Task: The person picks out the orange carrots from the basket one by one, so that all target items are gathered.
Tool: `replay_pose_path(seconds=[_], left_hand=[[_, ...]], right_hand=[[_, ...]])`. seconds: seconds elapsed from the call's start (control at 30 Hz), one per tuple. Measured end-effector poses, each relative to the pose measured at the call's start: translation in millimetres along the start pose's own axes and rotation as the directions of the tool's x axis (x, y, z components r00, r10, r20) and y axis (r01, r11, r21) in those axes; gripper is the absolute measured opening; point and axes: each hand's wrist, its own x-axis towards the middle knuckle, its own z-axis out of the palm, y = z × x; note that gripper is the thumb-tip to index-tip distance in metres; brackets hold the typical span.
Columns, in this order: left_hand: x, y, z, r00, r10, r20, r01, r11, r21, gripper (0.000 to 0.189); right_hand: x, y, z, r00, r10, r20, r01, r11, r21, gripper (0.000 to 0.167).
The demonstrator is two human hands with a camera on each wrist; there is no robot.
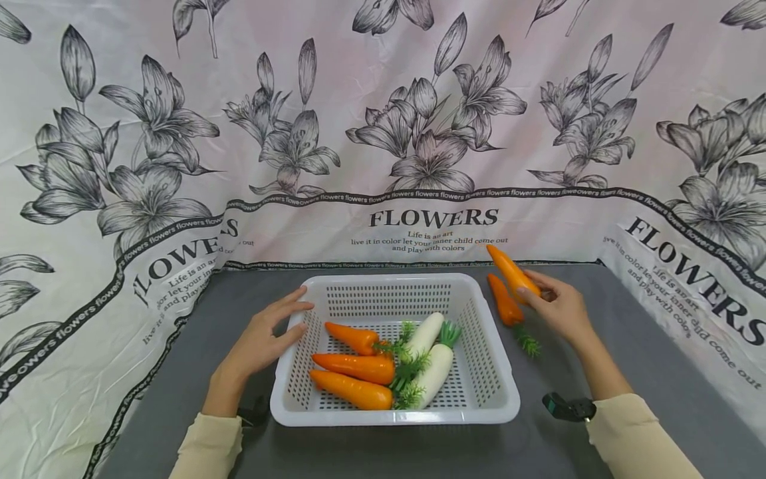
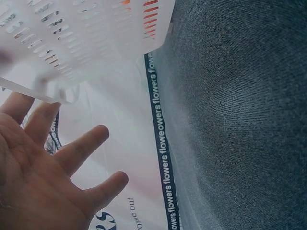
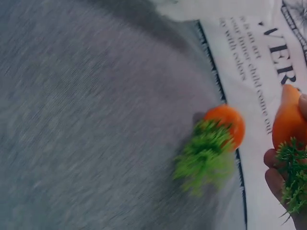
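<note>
A smooth, tapering orange carrot [image 1: 509,267] is pinched by the right hand [image 1: 559,306], above a second carrot [image 1: 505,309] with feathery green leaves, laid on the grey fabric surface [image 1: 383,456]. The rim of a white, slotted plastic basket [image 1: 395,418] is touched by the left hand [image 1: 263,338], its fingers spread. At least three glossy carrots [image 1: 353,389] and two white radishes [image 1: 435,372] are held inside, the radishes partly covered by leaves. "FLOWERS" and "Life is an art" are printed on the lily-patterned cloth [image 1: 299,229]. The right wrist view is blurred; the grip seems only partly shown there.
</note>
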Motion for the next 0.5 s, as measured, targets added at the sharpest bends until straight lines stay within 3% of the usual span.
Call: replay_pose_path(seconds=[0.1, 0.2, 0.5], left_hand=[[0.0, 0.2, -0.7, 1.0, 0.003, -0.005, -0.003, 1.0, 0.003, 0.041], [0.0, 0.2, -0.9, 1.0, 0.009, -0.013, -0.009, 1.0, 0.01, 0.041], [-0.7, 2.0, -0.7, 1.0, 0.008, -0.012, -0.008, 1.0, 0.02, 0.042]], right_hand=[[8.7, 34, 1, 0.998, 0.066, -0.006, -0.067, 0.991, -0.116, 0.052], [9.9, 58, 2, 0.997, 0.08, -0.011, -0.081, 0.987, -0.136, 0.056], [-2.5, 67, 10, 0.99, 0.123, -0.061, -0.134, 0.967, -0.218, 0.056]])
